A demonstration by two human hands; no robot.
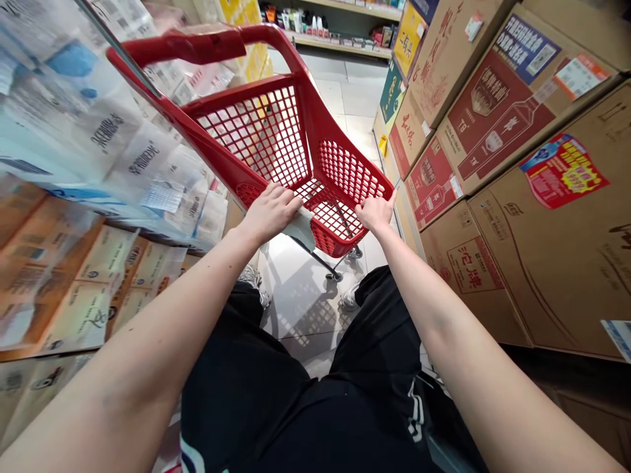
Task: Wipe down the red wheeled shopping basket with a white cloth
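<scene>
1. L hand (270, 211) is clamped on the near rim of a red shopping cart (241, 98), w/ a pale soft item (300, 230) just under it.
2. R hand (375, 211) is clamped on the rim too, apart from L hand.
3. Cart is right ahead of both hands, over a tile floor (305, 292).
4. Left of L hand: stacked paper packs (98, 131).
5. Right of R hand: big cardboard boxes (493, 131).

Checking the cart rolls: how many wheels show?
2: one wheel under the red basket, a second wheel just beyond it. Others may be hidden.
</scene>
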